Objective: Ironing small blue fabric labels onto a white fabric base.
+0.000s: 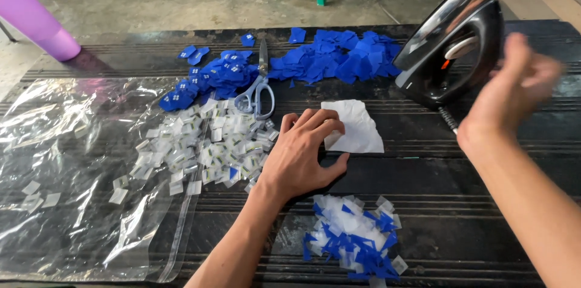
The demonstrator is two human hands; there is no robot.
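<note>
A heap of small blue square labels (327, 58) is spread along the far edge of the black ribbed table (460, 203), and small white square labels (206, 143) are piled at mid-table, spilling onto a clear plastic sheet (72, 161) at the left edge. A mixed blue-and-white heap (357, 236) lies by the near edge. A crumpled white paper piece (357, 127) is pinned flat at the table's middle under the fingertips of the left hand (302, 155), its long axis running towards the right edge. The right hand (514, 91), blurred, is raised beside a black electric iron (460, 40) standing upright; whether anything is gripped cannot be told. Grey-handled scissors (259, 88) point towards the far edge.
</note>
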